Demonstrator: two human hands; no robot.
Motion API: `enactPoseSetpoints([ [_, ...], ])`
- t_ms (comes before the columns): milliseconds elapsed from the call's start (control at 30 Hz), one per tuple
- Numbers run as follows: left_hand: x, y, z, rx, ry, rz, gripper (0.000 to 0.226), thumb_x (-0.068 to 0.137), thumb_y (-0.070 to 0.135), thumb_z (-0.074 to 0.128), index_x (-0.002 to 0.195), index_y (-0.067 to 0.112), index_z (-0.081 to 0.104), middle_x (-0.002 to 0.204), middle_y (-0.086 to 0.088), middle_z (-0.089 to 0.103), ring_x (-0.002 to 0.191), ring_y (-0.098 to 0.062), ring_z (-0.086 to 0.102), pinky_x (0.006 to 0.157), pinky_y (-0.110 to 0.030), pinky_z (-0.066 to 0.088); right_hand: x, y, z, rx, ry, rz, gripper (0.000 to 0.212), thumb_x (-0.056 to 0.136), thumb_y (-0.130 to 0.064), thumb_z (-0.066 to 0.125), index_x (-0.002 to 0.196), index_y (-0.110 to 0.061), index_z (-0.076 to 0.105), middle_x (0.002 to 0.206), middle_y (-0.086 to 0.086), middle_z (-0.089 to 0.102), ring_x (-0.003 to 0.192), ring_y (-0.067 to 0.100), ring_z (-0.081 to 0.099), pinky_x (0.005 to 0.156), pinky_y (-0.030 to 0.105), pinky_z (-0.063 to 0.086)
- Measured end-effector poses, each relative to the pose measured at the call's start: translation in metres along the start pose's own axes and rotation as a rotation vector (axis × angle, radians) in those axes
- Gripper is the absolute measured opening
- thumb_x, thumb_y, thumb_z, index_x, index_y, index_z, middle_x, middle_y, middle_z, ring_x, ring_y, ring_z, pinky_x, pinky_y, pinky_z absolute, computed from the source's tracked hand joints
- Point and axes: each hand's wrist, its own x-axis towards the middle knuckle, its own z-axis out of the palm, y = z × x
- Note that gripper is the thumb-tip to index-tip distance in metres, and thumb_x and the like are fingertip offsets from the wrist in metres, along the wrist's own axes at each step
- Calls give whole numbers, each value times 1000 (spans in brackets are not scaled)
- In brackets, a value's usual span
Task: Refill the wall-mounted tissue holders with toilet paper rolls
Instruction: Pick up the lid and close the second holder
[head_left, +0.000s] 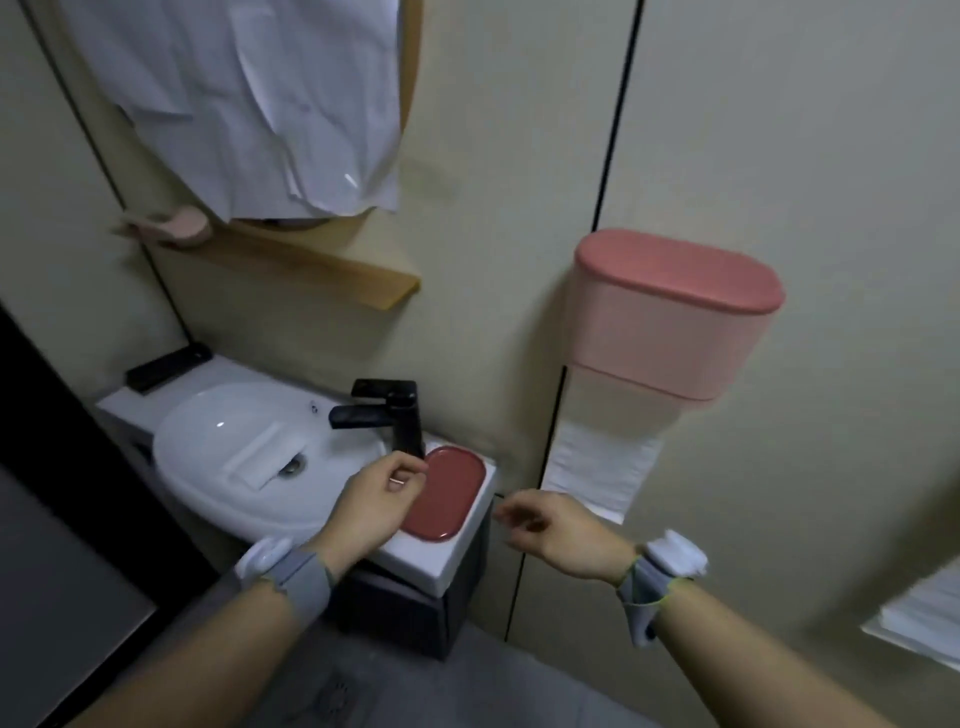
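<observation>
Pink tissue holder (675, 312) (paper hanging below) hangs above the right hand (556, 530); both hands' fingers (405, 475) loosely curled, empty.

A white ceramic basin top (447, 564) with an oval bowl sunk into it sits on a dark grey cabinet (410, 618), against the beige wall. A matte black square faucet (397, 413) stands at its back edge, spout turned over the bowl. Just right of the faucet, at the right end, lies a flat dark-red oval tray (452, 493) (nothing visible on it). A black rectangular object (169, 368) rests on the far left back corner. A white folded piece (265, 457) lies in the bowl beside the drain.
</observation>
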Motion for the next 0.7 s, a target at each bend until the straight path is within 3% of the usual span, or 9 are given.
enactPoseSetpoints([
  [67, 2, -25, -8, 12, 0, -57, 12, 92, 23, 62, 91, 33, 68, 90, 9, 72, 85, -10, 69, 81, -27, 53, 25, 0, 25, -51, -53, 9, 32, 90, -22, 63, 121, -18, 65, 118, 1, 67, 105, 16, 63, 92, 31, 50],
  [167, 16, -66, -11, 60, 9, -118, 11, 92, 22, 62, 91, 31, 67, 88, 13, 70, 85, -9, 67, 76, -21, 50, 69, 3, 65, -129, -139, 16, 39, 90, -24, 60, 129, -22, 60, 128, 3, 61, 112, 22, 60, 90, 25, 42],
  [267, 37, -93, -6, 150, -41, -103, 8, 93, 20, 63, 97, 26, 67, 89, 12, 66, 84, -7, 63, 77, -21, 49, 106, 16, 96, -208, -174, 28, 46, 90, -25, 59, 135, -23, 54, 136, 2, 55, 124, 23, 52, 101, 28, 40],
  [433, 75, -114, 14, 339, -204, 14, 16, 97, 16, 56, 104, 6, 66, 101, -7, 66, 94, -20, 62, 85, -33, 48, 148, 48, 115, -461, -203, -63, 54, 92, -29, 50, 145, -25, 40, 152, -1, 34, 138, 24, 35, 115, 29, 25],
  [567, 97, -132, 32, 552, -409, 113, 20, 94, 15, 50, 102, 3, 65, 107, -12, 64, 100, -24, 58, 86, -38, 45, 157, 62, 121, -578, -224, -124, 52, 92, -27, 45, 144, -27, 39, 158, -4, 24, 147, 17, 18, 120, 31, 5],
  [634, 104, -141, 38, 632, -508, 183, 22, 90, 15, 51, 102, 4, 65, 110, -9, 63, 103, -23, 56, 87, -36, 44, 159, 64, 122, -599, -231, -120, 51, 93, -26, 42, 143, -26, 39, 158, -1, 25, 147, 21, 18, 120, 37, 5],
  [700, 107, -151, 43, 696, -562, 248, 24, 87, 18, 53, 104, 6, 65, 114, -6, 61, 109, -22, 53, 90, -36, 43, 157, 60, 117, -624, -218, -122, 47, 90, -28, 46, 137, -26, 48, 152, 6, 37, 142, 30, 30, 117, 43, 19],
])
